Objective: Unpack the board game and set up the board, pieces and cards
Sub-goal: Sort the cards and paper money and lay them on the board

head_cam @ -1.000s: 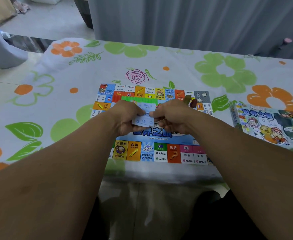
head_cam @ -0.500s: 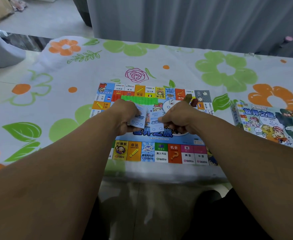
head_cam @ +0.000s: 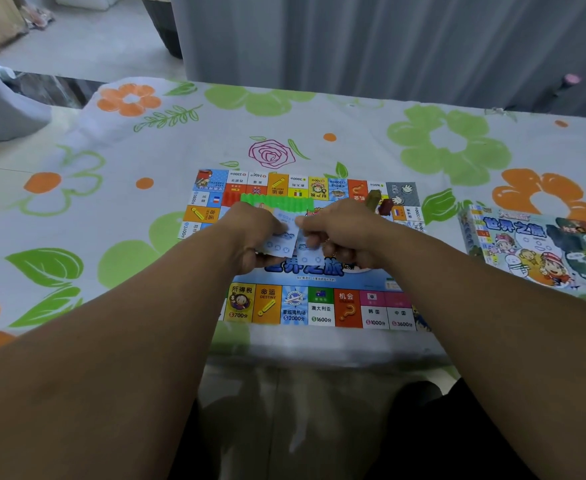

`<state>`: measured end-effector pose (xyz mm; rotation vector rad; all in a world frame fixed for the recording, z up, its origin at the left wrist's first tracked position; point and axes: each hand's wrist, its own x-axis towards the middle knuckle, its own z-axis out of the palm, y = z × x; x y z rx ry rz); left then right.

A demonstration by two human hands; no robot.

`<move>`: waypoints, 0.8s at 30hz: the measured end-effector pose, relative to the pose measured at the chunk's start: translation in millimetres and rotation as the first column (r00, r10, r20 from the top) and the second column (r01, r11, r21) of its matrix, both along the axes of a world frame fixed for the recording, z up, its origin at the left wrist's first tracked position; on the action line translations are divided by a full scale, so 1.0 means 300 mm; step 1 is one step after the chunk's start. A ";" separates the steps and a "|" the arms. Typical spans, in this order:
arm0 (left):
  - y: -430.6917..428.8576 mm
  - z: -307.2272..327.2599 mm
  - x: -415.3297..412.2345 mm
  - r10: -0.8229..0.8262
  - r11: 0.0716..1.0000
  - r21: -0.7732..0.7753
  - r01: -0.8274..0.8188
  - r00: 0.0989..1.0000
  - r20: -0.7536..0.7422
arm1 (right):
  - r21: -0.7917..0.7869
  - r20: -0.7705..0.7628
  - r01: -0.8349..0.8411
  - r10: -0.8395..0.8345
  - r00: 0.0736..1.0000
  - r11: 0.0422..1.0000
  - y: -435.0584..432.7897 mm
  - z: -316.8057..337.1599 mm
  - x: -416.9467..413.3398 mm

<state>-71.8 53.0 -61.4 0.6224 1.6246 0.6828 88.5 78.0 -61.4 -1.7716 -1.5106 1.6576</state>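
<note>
Sorting blue slips (head_cam: 284,242) above the board (head_cam: 319,306). Left hand (head_cam: 253,237) and right hand (head_cam: 340,233) both pinch them, fingers (head_cam: 345,252) curled. A second ago there was one stack; now slips overlap, split between the fingers, so sorting looks underway. Box (head_cam: 541,251) sits well right.

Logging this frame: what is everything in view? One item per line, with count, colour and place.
game board: one, multicoloured, flat at the table's near middle.
paper notes: at least two, pale blue, held above the board.
green strip: one, bright green, on the board's far part; what it is I cannot tell.
playing pieces: two, olive and dark red, on the board's far right part.
game box: one, blue with cartoon art, on the table right of the board.
tablecloth: one, white with green and orange flowers, covering the table.
curtain: one, grey, behind the table.
left hand: one, pinches the notes.
right hand: one, pinches the notes.
</note>
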 end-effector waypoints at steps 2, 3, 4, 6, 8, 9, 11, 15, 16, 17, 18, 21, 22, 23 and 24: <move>-0.003 0.003 0.006 -0.003 1.000 0.001 0.003 1.000 0.009 | -0.029 -0.033 0.006 -0.007 0.999 1.000 -0.004 -0.006 -0.020; -0.004 0.003 0.008 -0.002 1.000 0.000 0.002 1.000 0.016 | -0.040 -0.044 0.012 -0.014 0.999 0.999 -0.006 -0.008 -0.026; -0.004 0.005 0.009 0.003 1.000 0.000 -0.003 1.000 0.029 | -0.047 -0.056 0.022 -0.025 0.998 0.999 -0.005 -0.008 -0.029; -0.005 0.010 0.010 0.016 1.000 -0.002 -0.015 0.997 0.074 | -0.053 -0.074 0.047 -0.051 0.996 0.997 -0.002 -0.009 -0.029; -0.004 0.011 0.009 0.030 1.000 0.000 -0.031 0.993 0.113 | -0.054 -0.081 0.069 -0.073 0.994 0.996 0.001 -0.008 -0.029; -0.004 0.012 0.008 0.039 0.999 0.000 -0.039 0.991 0.128 | -0.050 -0.083 0.085 -0.089 0.993 0.995 0.004 -0.008 -0.028; -0.004 0.013 0.000 0.062 0.998 0.002 -0.063 0.989 0.136 | -0.029 -0.080 0.133 -0.135 0.988 0.991 0.014 -0.002 -0.015; -0.001 0.005 -0.025 0.105 0.994 0.013 -0.108 0.985 0.136 | 0.018 0.005 0.148 -0.148 0.989 0.989 0.029 -0.006 0.031; -0.001 0.003 -0.028 0.100 0.995 0.012 -0.102 0.986 0.136 | 0.024 0.032 0.129 -0.130 0.991 0.991 0.026 -0.012 0.037; -0.002 0.004 -0.028 0.092 0.995 0.011 -0.094 0.986 0.137 | 0.028 0.058 0.110 -0.112 0.992 0.994 0.022 -0.018 0.040; -0.003 0.004 -0.027 0.084 0.996 0.010 -0.086 0.987 0.136 | 0.031 0.081 0.092 -0.094 0.992 0.995 0.019 -0.024 0.040; -0.002 0.006 -0.024 0.079 0.997 0.004 -0.080 0.989 0.129 | 0.040 0.142 0.048 -0.054 0.988 0.998 0.013 -0.029 0.036; -0.002 0.005 -0.024 0.077 0.997 0.000 -0.078 0.989 0.129 | 0.046 0.156 0.040 -0.047 0.987 0.998 0.013 -0.030 0.035; -0.001 0.005 -0.024 0.075 0.997 -0.006 -0.075 0.989 0.130 | 0.057 0.165 0.036 -0.045 0.985 0.998 0.014 -0.031 0.035; -0.002 0.006 -0.023 0.075 0.997 -0.011 -0.074 0.988 0.133 | 0.071 0.173 0.035 -0.047 0.984 0.997 0.015 -0.034 0.034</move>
